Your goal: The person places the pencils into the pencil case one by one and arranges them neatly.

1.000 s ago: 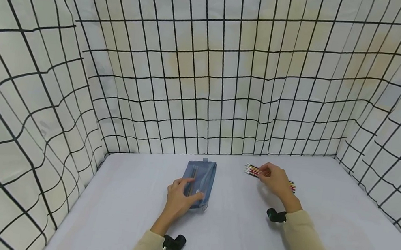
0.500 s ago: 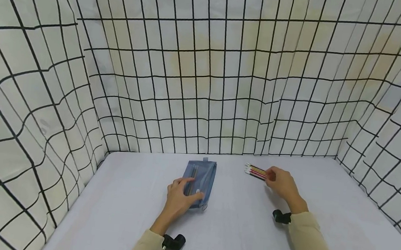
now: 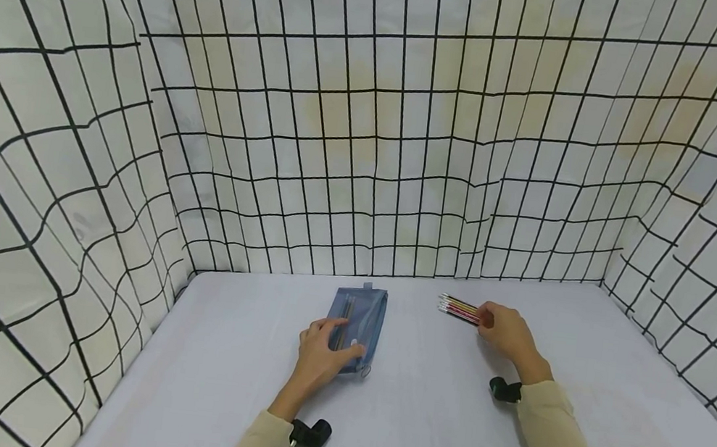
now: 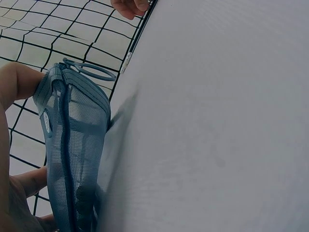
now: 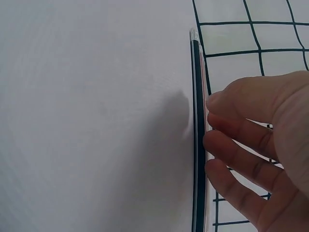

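Note:
A blue mesh pencil case [image 3: 369, 319] with a zip lies left of the table's middle, with slim pencil-like sticks [image 3: 346, 311] showing in it. My left hand [image 3: 321, 354] holds it, curved fingers over its left side and thumb near its front end. In the left wrist view the pencil case [image 4: 82, 145] shows its zip and a loop at one end. Farther right lies a row of several pencils [image 3: 457, 309], side by side. My right hand [image 3: 507, 334] touches their right part with bent fingers. A black pencil [image 5: 198, 121] is nearest the right wrist camera; whether the fingertips pinch any pencil is hidden.
Both hands work over a white-covered table [image 3: 416, 419]. White cloth walls with a black grid [image 3: 373, 145] stand behind and at both sides. Each wrist carries a small black camera, such as the left wrist camera [image 3: 312, 433].
My right hand has slid right along the pencils, uncovering more of their left part and covering their right ends. The left hand and pencil case have stayed put.

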The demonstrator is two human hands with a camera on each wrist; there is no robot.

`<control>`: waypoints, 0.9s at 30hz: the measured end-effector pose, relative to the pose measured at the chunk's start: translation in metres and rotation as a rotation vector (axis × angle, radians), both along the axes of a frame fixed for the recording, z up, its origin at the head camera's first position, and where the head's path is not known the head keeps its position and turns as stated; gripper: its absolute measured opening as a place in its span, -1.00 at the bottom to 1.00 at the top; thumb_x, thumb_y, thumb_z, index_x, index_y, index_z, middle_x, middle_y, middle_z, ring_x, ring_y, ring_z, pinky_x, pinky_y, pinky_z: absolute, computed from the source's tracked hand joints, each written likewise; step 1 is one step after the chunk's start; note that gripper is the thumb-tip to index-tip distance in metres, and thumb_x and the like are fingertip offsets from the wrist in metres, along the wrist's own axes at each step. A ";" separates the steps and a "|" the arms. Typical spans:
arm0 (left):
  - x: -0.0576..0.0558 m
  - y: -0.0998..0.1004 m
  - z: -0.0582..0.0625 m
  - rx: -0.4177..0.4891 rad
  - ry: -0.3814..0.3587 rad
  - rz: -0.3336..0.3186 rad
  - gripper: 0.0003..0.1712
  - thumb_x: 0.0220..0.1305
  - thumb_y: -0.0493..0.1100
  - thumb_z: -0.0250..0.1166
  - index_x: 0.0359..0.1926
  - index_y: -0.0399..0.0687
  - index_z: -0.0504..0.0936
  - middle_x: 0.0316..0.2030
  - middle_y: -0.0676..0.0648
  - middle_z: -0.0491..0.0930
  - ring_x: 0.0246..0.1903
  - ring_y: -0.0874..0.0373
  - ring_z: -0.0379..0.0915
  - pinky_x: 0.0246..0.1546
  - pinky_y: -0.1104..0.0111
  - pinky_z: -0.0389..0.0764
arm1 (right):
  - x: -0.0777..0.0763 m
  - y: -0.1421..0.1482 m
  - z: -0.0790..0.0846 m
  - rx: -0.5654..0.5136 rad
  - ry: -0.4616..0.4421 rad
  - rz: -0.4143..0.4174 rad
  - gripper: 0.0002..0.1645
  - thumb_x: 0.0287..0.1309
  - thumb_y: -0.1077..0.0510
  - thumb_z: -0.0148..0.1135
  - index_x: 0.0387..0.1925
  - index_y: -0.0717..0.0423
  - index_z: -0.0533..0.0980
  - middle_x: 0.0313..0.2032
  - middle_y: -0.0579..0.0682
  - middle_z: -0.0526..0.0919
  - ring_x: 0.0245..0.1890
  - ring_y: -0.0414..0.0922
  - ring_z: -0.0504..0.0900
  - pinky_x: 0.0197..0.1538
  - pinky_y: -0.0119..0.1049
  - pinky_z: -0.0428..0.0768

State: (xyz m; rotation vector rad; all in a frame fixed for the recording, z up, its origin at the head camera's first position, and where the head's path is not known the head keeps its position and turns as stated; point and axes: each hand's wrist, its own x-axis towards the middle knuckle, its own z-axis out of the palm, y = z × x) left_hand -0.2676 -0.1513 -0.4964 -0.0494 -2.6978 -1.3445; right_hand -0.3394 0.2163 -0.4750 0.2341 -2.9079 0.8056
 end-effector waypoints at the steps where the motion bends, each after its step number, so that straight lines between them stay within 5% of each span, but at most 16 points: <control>1: 0.000 0.000 0.000 0.000 0.001 -0.001 -0.18 0.08 0.26 0.43 0.34 0.07 0.53 0.42 -0.27 0.28 0.37 -0.24 0.13 0.25 -0.26 0.35 | 0.000 0.000 0.000 0.004 -0.003 0.000 -0.72 0.19 0.30 0.27 -0.05 0.21 0.62 -0.24 0.08 0.69 -0.26 -0.05 0.57 -0.18 -0.15 0.55; 15: 0.001 0.001 0.001 -0.006 0.006 -0.001 -0.19 0.09 0.24 0.43 0.33 0.05 0.53 0.42 -0.28 0.28 0.36 -0.24 0.13 0.23 -0.27 0.36 | -0.003 0.002 -0.003 0.046 -0.011 -0.007 -0.72 0.17 0.30 0.33 -0.06 0.18 0.63 -0.21 0.09 0.71 -0.22 -0.02 0.61 -0.11 -0.03 0.58; 27: 0.001 0.001 0.002 -0.004 -0.004 -0.001 -0.17 0.08 0.26 0.43 0.35 0.07 0.52 0.43 -0.28 0.26 0.38 -0.25 0.11 0.25 -0.28 0.36 | -0.003 0.003 -0.004 0.051 -0.032 -0.002 -0.73 0.15 0.33 0.29 -0.09 0.15 0.65 -0.25 0.04 0.70 -0.29 -0.06 0.57 -0.20 -0.12 0.55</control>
